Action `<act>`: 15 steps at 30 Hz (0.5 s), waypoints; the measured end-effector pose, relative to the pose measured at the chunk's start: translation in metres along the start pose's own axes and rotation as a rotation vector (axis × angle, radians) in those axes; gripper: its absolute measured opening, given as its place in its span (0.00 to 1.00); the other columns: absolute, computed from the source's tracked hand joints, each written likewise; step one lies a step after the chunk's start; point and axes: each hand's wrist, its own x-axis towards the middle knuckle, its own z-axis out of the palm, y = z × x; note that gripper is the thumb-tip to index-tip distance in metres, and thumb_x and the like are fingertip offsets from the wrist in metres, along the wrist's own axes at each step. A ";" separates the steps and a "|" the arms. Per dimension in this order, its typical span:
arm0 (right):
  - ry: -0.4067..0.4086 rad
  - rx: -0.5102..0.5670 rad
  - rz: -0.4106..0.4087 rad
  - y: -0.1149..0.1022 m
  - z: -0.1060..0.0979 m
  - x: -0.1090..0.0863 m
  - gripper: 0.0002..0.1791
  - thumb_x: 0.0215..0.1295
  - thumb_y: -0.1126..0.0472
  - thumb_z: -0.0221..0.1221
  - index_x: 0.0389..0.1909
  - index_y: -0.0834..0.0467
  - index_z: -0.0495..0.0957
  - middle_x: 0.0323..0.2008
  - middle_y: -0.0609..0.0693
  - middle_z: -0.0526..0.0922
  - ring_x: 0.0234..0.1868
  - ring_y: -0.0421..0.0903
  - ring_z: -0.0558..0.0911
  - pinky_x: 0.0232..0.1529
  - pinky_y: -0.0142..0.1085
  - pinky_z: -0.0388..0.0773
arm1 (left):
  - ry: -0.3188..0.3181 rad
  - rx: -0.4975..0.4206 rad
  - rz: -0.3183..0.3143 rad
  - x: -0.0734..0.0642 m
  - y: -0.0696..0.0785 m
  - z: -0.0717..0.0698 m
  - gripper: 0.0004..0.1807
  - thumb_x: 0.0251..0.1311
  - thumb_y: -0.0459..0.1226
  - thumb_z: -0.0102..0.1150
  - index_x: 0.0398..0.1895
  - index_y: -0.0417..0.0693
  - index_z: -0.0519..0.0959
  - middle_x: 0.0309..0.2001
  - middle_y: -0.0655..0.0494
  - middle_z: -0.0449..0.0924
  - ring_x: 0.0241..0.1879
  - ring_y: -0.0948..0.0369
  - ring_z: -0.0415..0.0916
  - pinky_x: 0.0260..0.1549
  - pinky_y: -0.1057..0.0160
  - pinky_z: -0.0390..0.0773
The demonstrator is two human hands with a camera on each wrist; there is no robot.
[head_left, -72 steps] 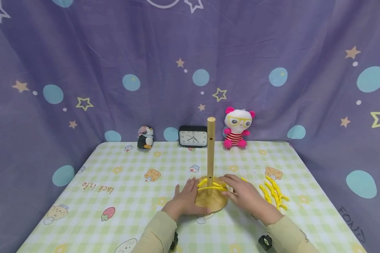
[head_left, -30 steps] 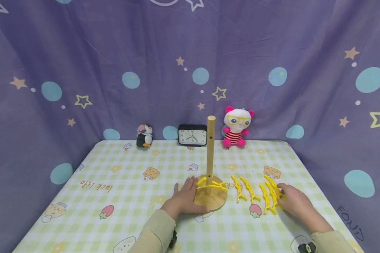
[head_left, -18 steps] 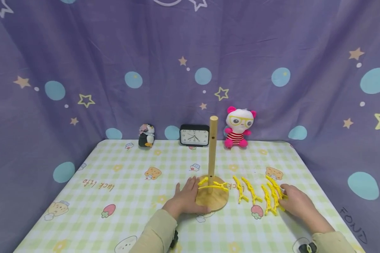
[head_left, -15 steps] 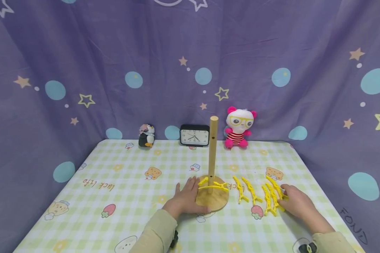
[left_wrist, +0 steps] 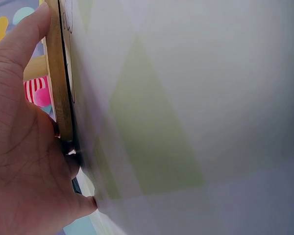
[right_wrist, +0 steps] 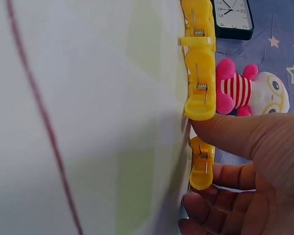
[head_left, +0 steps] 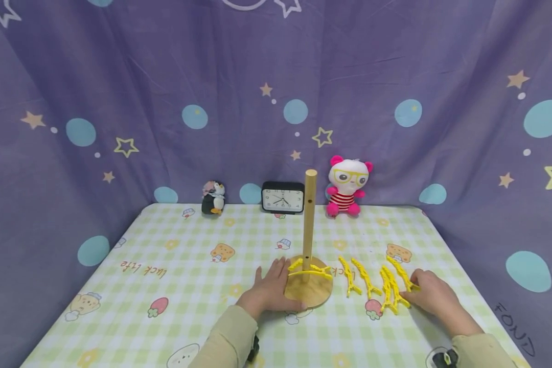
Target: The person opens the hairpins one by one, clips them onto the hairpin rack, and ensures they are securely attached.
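Yellow clips (head_left: 388,289) on the desk (head_left: 179,240), right of the wooden stand (head_left: 307,235).
Likely light, stiff plastic with metal springs (right_wrist: 202,87), best pinched at the tail ends; thin parts might snap. Right hand (head_left: 434,299): thumb and fingers parted around the end of the rightmost clip (head_left: 400,269), thumb at its neighbour, no firm pinch showing. Left hand (head_left: 271,291): fingers spread, against the stand's round base (head_left: 310,294). Checked cloth (head_left: 202,294) underneath; behind the stand, a clock (head_left: 282,198), plush panda (head_left: 346,185) and purple curtain (head_left: 239,76).

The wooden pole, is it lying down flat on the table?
No, in the head view the wooden pole stands upright on its round base.
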 end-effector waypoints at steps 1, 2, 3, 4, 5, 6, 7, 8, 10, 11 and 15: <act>0.003 0.000 -0.001 0.000 0.000 0.000 0.28 0.51 0.49 0.72 0.37 0.68 0.74 0.32 0.56 0.75 0.34 0.53 0.75 0.38 0.50 0.73 | -0.001 0.000 0.000 0.000 0.000 0.000 0.65 0.45 0.71 0.60 0.78 0.45 0.44 0.78 0.48 0.38 0.76 0.51 0.35 0.68 0.36 0.35; 0.004 -0.002 -0.002 0.000 0.000 0.000 0.27 0.51 0.49 0.71 0.36 0.68 0.75 0.31 0.56 0.74 0.33 0.52 0.75 0.37 0.50 0.73 | -0.002 -0.002 0.000 0.000 0.000 0.001 0.65 0.45 0.70 0.60 0.78 0.45 0.44 0.78 0.48 0.38 0.76 0.51 0.35 0.68 0.36 0.34; 0.005 -0.004 -0.004 0.000 0.000 0.000 0.26 0.51 0.49 0.71 0.36 0.67 0.75 0.31 0.55 0.74 0.33 0.52 0.74 0.37 0.50 0.73 | -0.002 -0.006 0.000 0.001 -0.001 0.001 0.65 0.45 0.70 0.61 0.78 0.44 0.44 0.78 0.48 0.38 0.76 0.51 0.35 0.67 0.36 0.34; 0.006 -0.006 -0.005 0.000 0.000 0.000 0.26 0.51 0.49 0.71 0.35 0.67 0.75 0.30 0.55 0.73 0.32 0.51 0.74 0.36 0.49 0.73 | -0.001 -0.010 0.002 0.001 -0.001 0.002 0.65 0.45 0.70 0.61 0.78 0.44 0.44 0.78 0.47 0.38 0.76 0.51 0.35 0.67 0.36 0.34; 0.004 -0.008 -0.005 0.000 0.000 0.000 0.26 0.51 0.49 0.71 0.35 0.67 0.75 0.30 0.55 0.73 0.31 0.51 0.73 0.36 0.49 0.73 | -0.005 -0.005 -0.001 0.002 -0.002 0.003 0.65 0.45 0.70 0.60 0.78 0.45 0.44 0.78 0.48 0.37 0.77 0.52 0.34 0.67 0.36 0.34; 0.003 -0.009 -0.005 0.000 0.000 0.000 0.25 0.51 0.49 0.71 0.35 0.67 0.75 0.29 0.55 0.73 0.31 0.51 0.73 0.36 0.49 0.73 | -0.007 -0.003 -0.002 0.003 -0.003 0.004 0.66 0.45 0.70 0.60 0.78 0.45 0.43 0.78 0.48 0.37 0.77 0.52 0.33 0.67 0.36 0.33; 0.004 -0.007 -0.005 0.000 0.000 0.000 0.25 0.51 0.49 0.71 0.35 0.67 0.75 0.29 0.55 0.73 0.31 0.51 0.73 0.36 0.49 0.72 | -0.008 0.000 -0.002 0.004 -0.004 0.005 0.66 0.45 0.70 0.60 0.79 0.46 0.42 0.78 0.49 0.36 0.77 0.52 0.32 0.68 0.37 0.32; 0.004 -0.006 -0.005 0.000 0.000 -0.001 0.26 0.51 0.49 0.71 0.35 0.67 0.75 0.30 0.55 0.74 0.31 0.51 0.73 0.36 0.49 0.73 | -0.006 0.002 -0.001 0.004 -0.005 0.006 0.66 0.45 0.71 0.60 0.79 0.46 0.42 0.78 0.49 0.36 0.77 0.53 0.32 0.68 0.37 0.32; 0.015 -0.003 -0.008 0.001 -0.001 -0.001 0.26 0.52 0.49 0.71 0.37 0.67 0.74 0.31 0.56 0.76 0.32 0.52 0.75 0.37 0.50 0.73 | 0.001 0.005 0.001 0.005 -0.006 0.008 0.67 0.44 0.72 0.59 0.79 0.47 0.41 0.79 0.50 0.35 0.77 0.54 0.31 0.68 0.37 0.31; 0.025 0.001 -0.007 0.001 -0.002 -0.002 0.27 0.52 0.49 0.71 0.38 0.67 0.74 0.32 0.57 0.77 0.33 0.53 0.76 0.36 0.50 0.73 | 0.006 0.002 0.004 0.005 -0.007 0.008 0.67 0.43 0.73 0.58 0.79 0.47 0.41 0.79 0.50 0.35 0.77 0.54 0.31 0.67 0.37 0.31; 0.079 0.025 -0.006 -0.001 -0.004 -0.004 0.26 0.55 0.50 0.69 0.41 0.67 0.72 0.32 0.56 0.78 0.31 0.52 0.75 0.34 0.49 0.73 | 0.012 -0.001 0.004 0.005 -0.006 0.007 0.68 0.43 0.73 0.59 0.79 0.47 0.42 0.79 0.50 0.36 0.77 0.54 0.32 0.67 0.37 0.31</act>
